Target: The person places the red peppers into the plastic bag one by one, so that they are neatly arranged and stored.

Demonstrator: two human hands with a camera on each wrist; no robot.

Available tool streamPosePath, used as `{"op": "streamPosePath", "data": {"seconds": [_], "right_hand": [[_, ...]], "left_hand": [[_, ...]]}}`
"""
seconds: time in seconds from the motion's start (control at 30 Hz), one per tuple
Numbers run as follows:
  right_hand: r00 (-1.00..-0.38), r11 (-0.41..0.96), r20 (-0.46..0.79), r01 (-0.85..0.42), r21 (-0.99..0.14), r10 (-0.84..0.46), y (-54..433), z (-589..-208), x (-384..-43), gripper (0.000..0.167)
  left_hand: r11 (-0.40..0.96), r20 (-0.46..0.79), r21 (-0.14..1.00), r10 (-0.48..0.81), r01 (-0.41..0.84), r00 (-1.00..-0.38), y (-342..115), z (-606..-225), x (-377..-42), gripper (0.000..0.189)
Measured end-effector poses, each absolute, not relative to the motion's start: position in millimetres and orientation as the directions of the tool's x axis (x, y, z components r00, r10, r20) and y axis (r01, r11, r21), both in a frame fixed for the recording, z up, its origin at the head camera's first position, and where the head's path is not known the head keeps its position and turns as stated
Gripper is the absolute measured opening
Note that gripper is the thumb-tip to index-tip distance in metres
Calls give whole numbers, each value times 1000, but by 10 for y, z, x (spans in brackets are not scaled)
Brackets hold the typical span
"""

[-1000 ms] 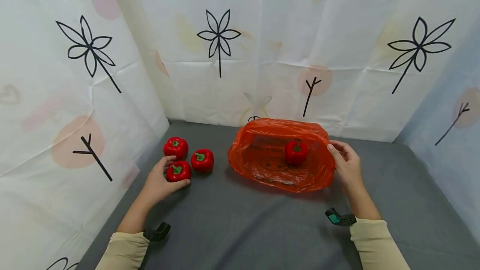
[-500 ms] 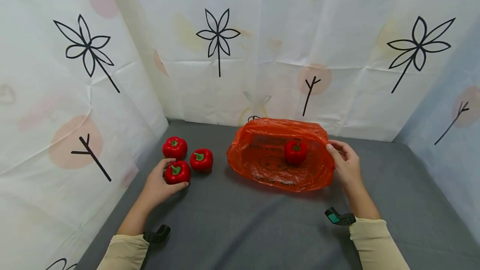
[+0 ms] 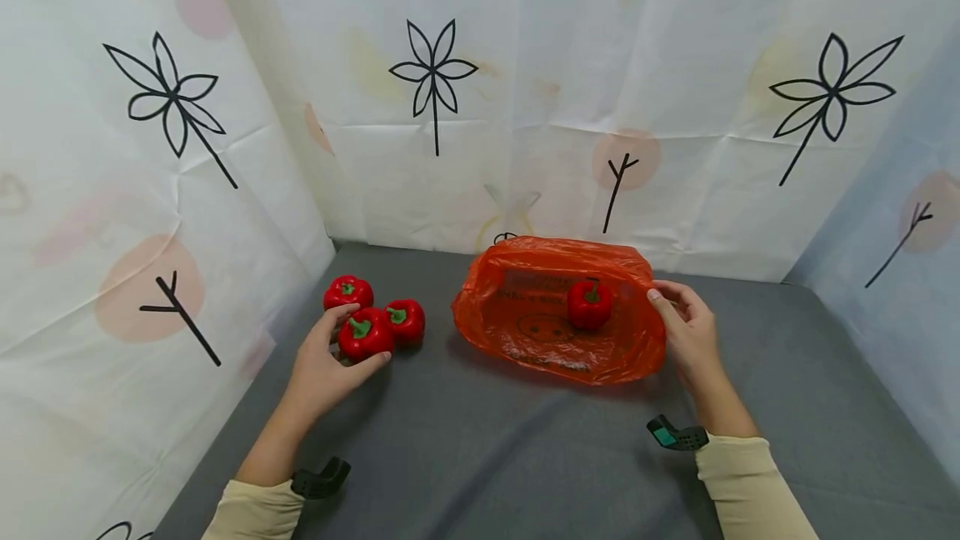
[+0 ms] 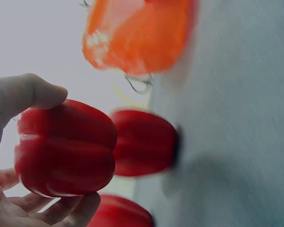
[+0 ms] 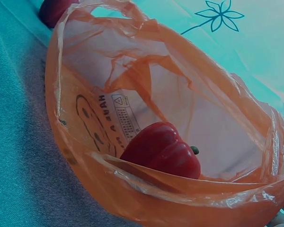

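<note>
My left hand grips a red bell pepper between thumb and fingers; in the left wrist view that pepper is held up off the grey cloth. Two more red peppers stand close behind it: one at the back left and one to its right. An orange plastic bag lies with its mouth spread wide. Inside it sits another red pepper, its green stem showing in the right wrist view. At the bag's right rim my right hand pinches the plastic.
Grey cloth covers the table. White patterned sheets hang behind and at both sides, and the bag's back edge comes close to the rear one. A dark band is on the left wrist, another on the right.
My left hand has lifted the pepper and shifted it slightly right, so it now partly overlaps the pepper beside it. The right hand keeps its hold on the bag.
</note>
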State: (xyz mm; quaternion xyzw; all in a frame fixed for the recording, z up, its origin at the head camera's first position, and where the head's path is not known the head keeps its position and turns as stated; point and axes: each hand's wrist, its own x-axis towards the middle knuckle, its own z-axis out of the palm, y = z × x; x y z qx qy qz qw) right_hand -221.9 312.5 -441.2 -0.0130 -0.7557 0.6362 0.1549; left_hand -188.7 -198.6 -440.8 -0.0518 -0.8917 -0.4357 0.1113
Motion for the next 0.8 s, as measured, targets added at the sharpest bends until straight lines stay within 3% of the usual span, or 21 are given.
{"op": "streamPosePath", "data": {"seconds": [0.5,0.8], "right_hand": [[-958,242,197,-144,-959,209,3163,-4434,-2192,47],[-953,252,214,-158,-955,213,3137,-4395,-2199,48]], "left_hand": [[480,312,808,143,342,-939,-1250,-4195,-1875,81],[357,322,831,317,427,-892,-693,-4115,-2061,81]]}}
